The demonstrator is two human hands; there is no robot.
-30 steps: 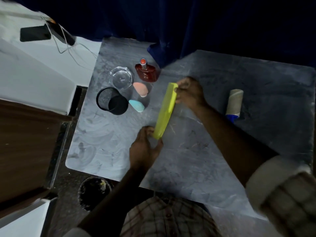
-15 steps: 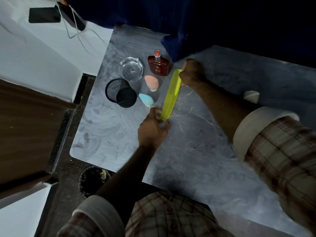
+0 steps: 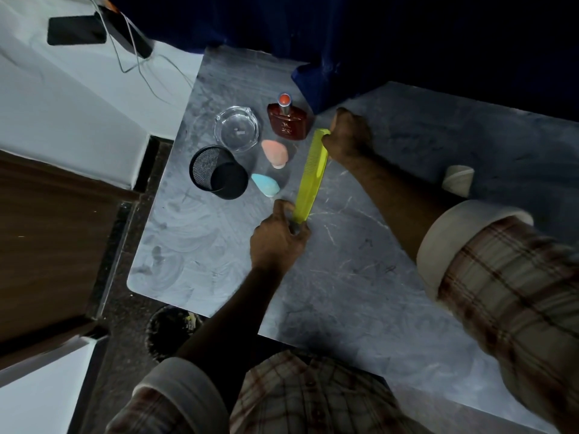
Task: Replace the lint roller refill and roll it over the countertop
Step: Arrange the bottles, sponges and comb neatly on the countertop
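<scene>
The grey marbled countertop (image 3: 360, 277) fills the view, its far edge lost under a dark blue curtain (image 3: 313, 42) and its near right corner cut off by the plaid sleeve (image 3: 507, 292). On it, the yellow-green comb (image 3: 311, 177) serves as our landmark, running lengthwise away from the person. The right hand (image 3: 349, 137) grips the comb's far tip in a closed fist, fingers curled and pressed together; the left hand (image 3: 279, 238) pinches the near tip between thumb and fingers, though the fingertips themselves are tucked under and hard to read. Well to the right of the comb, the lint roller (image 3: 458, 180) lies on the countertop, mostly hidden behind the right forearm, only a pale end showing, so the handle can't be seen. Left of the comb sit the black mesh cup (image 3: 218, 172), the clear glass ashtray (image 3: 237, 128), the red perfume bottle (image 3: 287, 123), a pink sponge (image 3: 275, 152) and a blue sponge (image 3: 265, 184). Below the countertop's near edge a bin (image 3: 170, 332) is too dark to make out. Compared with half a second ago, the comb and both grips are much the same; a second ago the whole roller was visible.
</scene>
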